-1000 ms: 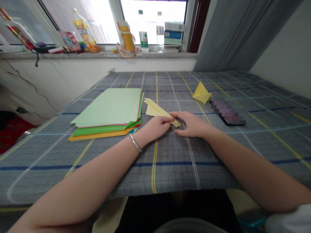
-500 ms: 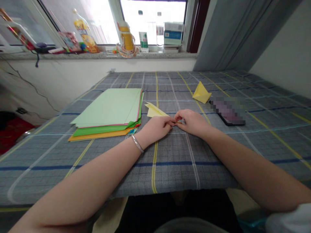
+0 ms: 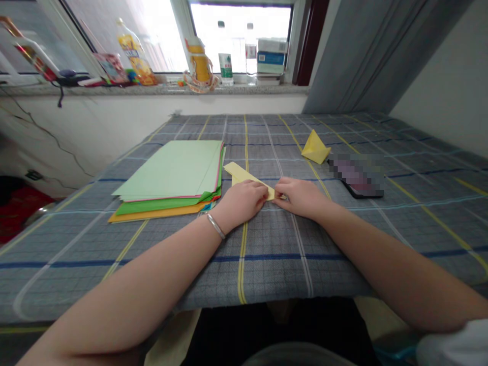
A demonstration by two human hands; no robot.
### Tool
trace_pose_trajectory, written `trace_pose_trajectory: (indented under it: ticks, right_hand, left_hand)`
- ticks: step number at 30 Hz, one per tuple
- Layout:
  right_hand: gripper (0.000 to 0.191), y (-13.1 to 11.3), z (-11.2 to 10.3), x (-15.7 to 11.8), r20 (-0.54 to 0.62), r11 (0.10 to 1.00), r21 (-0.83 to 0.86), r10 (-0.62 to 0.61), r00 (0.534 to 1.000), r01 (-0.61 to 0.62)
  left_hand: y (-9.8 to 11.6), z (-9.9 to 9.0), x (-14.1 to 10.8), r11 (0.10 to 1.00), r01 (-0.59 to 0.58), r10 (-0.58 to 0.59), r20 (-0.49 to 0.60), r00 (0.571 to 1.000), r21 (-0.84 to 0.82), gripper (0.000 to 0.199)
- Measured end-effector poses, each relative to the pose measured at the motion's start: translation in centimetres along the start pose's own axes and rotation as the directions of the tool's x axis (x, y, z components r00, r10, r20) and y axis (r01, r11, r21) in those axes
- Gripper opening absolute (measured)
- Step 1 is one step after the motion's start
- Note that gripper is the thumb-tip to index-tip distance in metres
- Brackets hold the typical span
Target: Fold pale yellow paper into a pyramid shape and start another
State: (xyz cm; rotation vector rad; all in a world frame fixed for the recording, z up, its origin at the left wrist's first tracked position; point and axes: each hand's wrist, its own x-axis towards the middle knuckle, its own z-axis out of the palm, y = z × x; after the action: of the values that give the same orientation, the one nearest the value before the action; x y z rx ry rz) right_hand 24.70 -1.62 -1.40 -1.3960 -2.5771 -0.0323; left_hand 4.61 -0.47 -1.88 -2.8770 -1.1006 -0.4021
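Checked cloth cover (image 3: 267, 274) under the window, and both hands are working on it: left hand (image 3: 242, 199) and right hand (image 3: 301, 198) grip the long folded yellow paper (image 3: 247, 175) between them, pinching its end. Already folded, a yellow paper triangle (image 3: 315, 148) sits beyond, while the stack of coloured sheets (image 3: 171, 170) lies unfolded to the left.

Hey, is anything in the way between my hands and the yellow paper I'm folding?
Nothing visible stands in the way. Your left hand and right hand are both directly on the folded yellow paper. The stack of coloured paper lies to its left, apart from it.
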Motion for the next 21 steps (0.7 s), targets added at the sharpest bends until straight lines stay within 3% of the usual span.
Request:
trace_pose_trajectory:
  ticks: [15,21]
  right_hand:
    - [0.021,0.5,0.8,0.6,0.038,0.994,0.069,0.082,0.996,-0.084]
    - [0.020,0.7,1.4,1.1,0.050,0.984,0.114,0.133,0.990,-0.138]
  left_hand:
    - [-1.1,1.0,0.2,0.989,-0.110,0.108,-0.024,0.994,-0.096,0.022]
    - [-0.4,0.3,0.2,0.996,-0.029,0.032,0.036,0.999,-0.082,0.019]
